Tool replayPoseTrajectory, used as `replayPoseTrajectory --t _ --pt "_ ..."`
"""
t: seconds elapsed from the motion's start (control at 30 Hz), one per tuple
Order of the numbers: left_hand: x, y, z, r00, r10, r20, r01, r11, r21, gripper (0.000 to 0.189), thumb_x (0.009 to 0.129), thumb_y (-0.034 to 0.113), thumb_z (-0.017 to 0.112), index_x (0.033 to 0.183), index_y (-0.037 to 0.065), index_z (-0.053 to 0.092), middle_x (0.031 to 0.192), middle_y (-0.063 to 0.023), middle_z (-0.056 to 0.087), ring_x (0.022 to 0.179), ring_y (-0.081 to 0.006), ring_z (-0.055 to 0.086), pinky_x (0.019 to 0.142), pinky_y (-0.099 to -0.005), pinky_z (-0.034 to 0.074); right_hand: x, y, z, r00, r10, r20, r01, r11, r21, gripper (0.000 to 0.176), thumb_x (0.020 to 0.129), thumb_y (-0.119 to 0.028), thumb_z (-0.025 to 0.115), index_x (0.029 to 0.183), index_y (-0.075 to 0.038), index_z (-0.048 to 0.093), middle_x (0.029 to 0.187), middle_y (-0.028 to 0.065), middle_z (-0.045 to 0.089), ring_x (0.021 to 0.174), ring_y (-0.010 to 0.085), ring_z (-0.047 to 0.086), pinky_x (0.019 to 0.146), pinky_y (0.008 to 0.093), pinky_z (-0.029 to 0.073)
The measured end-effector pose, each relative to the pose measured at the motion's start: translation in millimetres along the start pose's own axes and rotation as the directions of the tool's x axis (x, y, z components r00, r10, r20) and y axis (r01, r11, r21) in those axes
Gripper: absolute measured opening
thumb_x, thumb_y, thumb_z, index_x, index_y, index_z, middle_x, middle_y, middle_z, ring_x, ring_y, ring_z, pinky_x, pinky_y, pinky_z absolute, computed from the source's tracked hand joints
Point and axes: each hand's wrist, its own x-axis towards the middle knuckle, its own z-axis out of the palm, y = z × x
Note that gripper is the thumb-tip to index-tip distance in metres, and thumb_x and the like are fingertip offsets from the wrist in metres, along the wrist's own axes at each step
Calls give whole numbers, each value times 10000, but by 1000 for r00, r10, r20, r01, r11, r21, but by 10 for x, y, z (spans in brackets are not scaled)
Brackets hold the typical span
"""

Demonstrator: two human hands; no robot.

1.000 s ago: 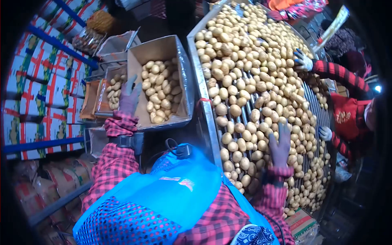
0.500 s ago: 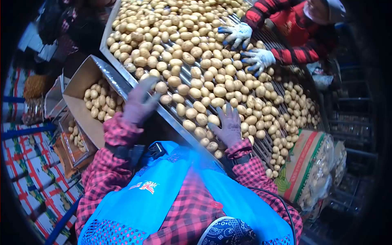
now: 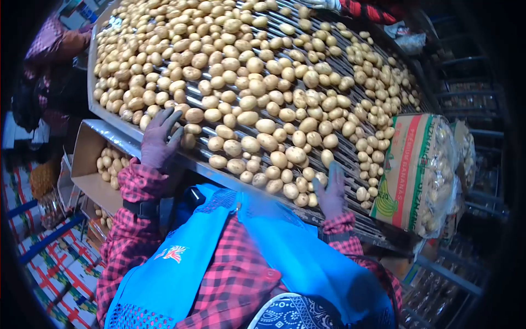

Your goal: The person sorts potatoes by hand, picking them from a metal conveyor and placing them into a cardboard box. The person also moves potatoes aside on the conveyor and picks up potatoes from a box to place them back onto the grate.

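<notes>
Many small yellow potatoes (image 3: 250,143) lie on a sloping bed of metal rollers with a raised metal rim (image 3: 121,127). My left hand (image 3: 160,142), in a purplish-grey glove, rests over the near rim at the left. Its fingers are apart and touch potatoes along the edge. At the near right of the rollers is my right hand (image 3: 332,196), gloved the same way, with fingers stretched out beside a few potatoes. Neither hand grips anything.
An open cardboard box (image 3: 82,160) holding potatoes stands below the rim at left. A banana carton (image 3: 404,170) with a clear bag of potatoes is at right. Co-workers' sleeves show at upper left (image 3: 46,41) and at the top (image 3: 368,10). Printed cartons (image 3: 60,263) lie lower left.
The view has shifted, bringing the co-worker's gloved hands mostly out of sight at the top. My right hand has moved right along the near edge; my left now touches potatoes at the rim.
</notes>
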Motion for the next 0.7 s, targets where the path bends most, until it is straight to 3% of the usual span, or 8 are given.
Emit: replayPoseTrajectory --t 0.13,0.2,0.27,0.33,0.4,0.53,0.6,0.7 --pt "311 709 220 964 202 171 -200 979 -27 513 806 183 712 1300 125 590 1360 -159 543 1284 -356 481 1088 -443 377 441 -503 128 992 -100 -81 93 992 -80 694 857 -346 694 1428 -65 417 1452 269 384 1339 454 363 1080 532 347" --pt "437 1022 526 899 369 235 -369 928 -46 578 841 356 673 1363 150 532 1421 -165 478 1347 -395 391 1125 -494 312 796 -366 136 980 -191 -52 197 969 149 654 882 -316 676 1427 -59 420 1455 260 386 1344 430 372 1086 499 357" --pt "486 1072 910 819 421 390 -465 885 22 614 872 476 597 1389 160 500 1463 -161 428 1387 -390 329 1151 -514 252 951 -448 -103 998 -43 55 2 810 586 603 909 -244 661 1427 -49 422 1459 253 398 1356 375 394 1115 419 338" --pt "492 919 1100 858 428 285 -461 885 59 596 890 488 564 1369 137 510 1458 -164 430 1372 -399 344 1140 -512 268 891 -167 -301 990 -131 -57 143 902 408 619 893 -227 672 1427 -39 421 1455 241 412 1354 366 402 1115 421 337" --pt "509 703 1087 916 322 242 -354 929 105 539 897 415 581 1348 122 530 1433 -174 459 1321 -425 402 1107 -496 328 655 263 -517 993 -110 -43 117 969 217 748 814 -296 739 1438 -41 414 1476 224 390 1370 367 378 1125 445 319" --pt "554 265 870 967 169 193 -189 978 92 520 881 343 623 1365 175 534 1429 -166 475 1331 -383 417 1100 -456 359 106 485 -666 974 -154 163 176 976 -128 905 728 -449 781 1461 -83 399 1509 196 350 1406 378 306 1151 460 271" --pt "503 373 713 969 157 191 -182 976 120 520 864 286 655 1362 183 545 1419 -170 485 1312 -361 451 1081 -440 389 -21 363 -535 957 -234 170 250 965 -80 841 747 -427 766 1440 -89 430 1446 183 442 1336 378 409 1105 457 343" --pt "479 728 504 975 165 151 -156 985 -69 489 847 210 679 1323 151 581 1388 -172 510 1246 -362 517 1041 -425 433 42 56 -365 971 -220 96 214 974 71 705 780 -393 737 1374 -97 497 1310 170 565 1184 357 548 996 446 443"
